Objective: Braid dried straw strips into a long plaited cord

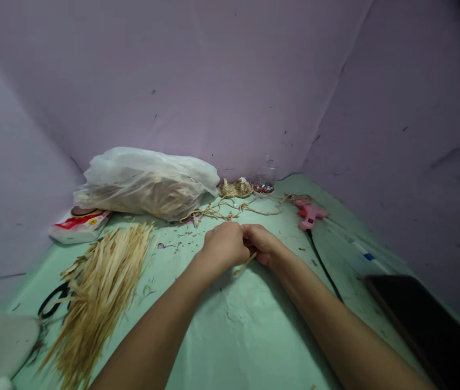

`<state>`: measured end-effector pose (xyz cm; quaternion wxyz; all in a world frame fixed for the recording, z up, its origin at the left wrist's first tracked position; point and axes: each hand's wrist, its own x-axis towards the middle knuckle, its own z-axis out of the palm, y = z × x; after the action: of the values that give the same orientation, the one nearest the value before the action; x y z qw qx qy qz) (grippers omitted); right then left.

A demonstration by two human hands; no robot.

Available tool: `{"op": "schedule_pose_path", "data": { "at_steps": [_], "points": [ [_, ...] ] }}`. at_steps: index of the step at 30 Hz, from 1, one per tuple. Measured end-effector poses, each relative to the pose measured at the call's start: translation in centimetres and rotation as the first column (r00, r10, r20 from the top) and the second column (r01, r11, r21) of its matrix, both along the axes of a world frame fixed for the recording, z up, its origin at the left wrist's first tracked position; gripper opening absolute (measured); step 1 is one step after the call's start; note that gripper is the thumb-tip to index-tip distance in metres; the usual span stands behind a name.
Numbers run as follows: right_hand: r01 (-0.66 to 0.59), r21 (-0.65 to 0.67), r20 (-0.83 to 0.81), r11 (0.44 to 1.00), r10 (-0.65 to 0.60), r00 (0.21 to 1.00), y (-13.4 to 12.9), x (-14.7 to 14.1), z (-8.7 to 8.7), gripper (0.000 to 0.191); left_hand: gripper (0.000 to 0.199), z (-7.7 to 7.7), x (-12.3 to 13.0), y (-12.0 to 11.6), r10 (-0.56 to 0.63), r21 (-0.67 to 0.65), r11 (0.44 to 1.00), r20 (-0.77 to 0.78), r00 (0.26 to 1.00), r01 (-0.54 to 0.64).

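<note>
My left hand (225,245) and my right hand (265,245) meet over the middle of the table, both with fingers closed. Between them they pinch a thin dried-fibre strand (247,264), whose loose end pokes out below the fingers. Most of the strand is hidden by the hands. Just beyond them lies a tangled length of twisted fibre cord (230,215). Off to the left, a thick bundle of flat, straw-coloured fibre strips (106,292) is spread on the table.
A white plastic bag (149,181) stands against the wall beside a red-and-white packet (81,225). Scissors (53,300) lie partly under the strips. Farther back are a small woven piece (236,188) and a bead jar (264,181). To the right are a pink glue gun (311,214) and a dark phone-like slab (425,319).
</note>
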<state>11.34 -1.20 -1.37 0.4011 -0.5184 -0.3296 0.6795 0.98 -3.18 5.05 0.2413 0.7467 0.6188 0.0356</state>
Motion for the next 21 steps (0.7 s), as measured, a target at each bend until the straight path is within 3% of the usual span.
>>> {"op": "schedule_pose_path", "data": {
  "at_steps": [2, 5, 6, 10, 13, 21],
  "points": [
    [-0.023, -0.020, -0.023, 1.000, 0.023, 0.999, 0.1, 0.3, 0.1, 0.010, 0.013, 0.1, -1.0, 1.0, 0.030, -0.073, 0.997, 0.077, 0.997, -0.024],
    [-0.066, -0.091, -0.088, 0.994, 0.058, 0.994, 0.3, 0.7, 0.3, 0.007, 0.014, 0.0, -3.0, 2.7, 0.229, -0.118, 0.971, 0.197, 0.953, -0.208],
    [-0.076, -0.104, -0.106, 0.992, 0.064, 0.992, 0.4, 0.8, 0.3, 0.007, 0.014, -0.3, -3.5, 3.0, 0.249, -0.181, 0.961, 0.222, 0.943, -0.211],
    [-0.097, -0.075, -0.103, 0.992, 0.089, 0.991, 0.3, 0.9, 0.3, 0.010, 0.007, -1.9, -4.3, 3.0, 0.120, -0.394, 0.919, 0.232, 0.965, -0.019],
    [-0.089, -0.061, -0.046, 0.994, 0.086, 0.995, 0.0, 0.6, 0.5, 0.011, 0.011, -2.8, -4.5, 2.7, 0.059, -0.420, 0.907, 0.225, 0.973, 0.043],
    [-0.061, -0.051, 0.007, 0.997, 0.061, 0.998, -0.5, 0.0, 1.3, 0.014, 0.009, -3.1, -4.8, 2.9, -0.007, -0.450, 0.883, 0.274, 0.962, 0.135]
  ]
}}
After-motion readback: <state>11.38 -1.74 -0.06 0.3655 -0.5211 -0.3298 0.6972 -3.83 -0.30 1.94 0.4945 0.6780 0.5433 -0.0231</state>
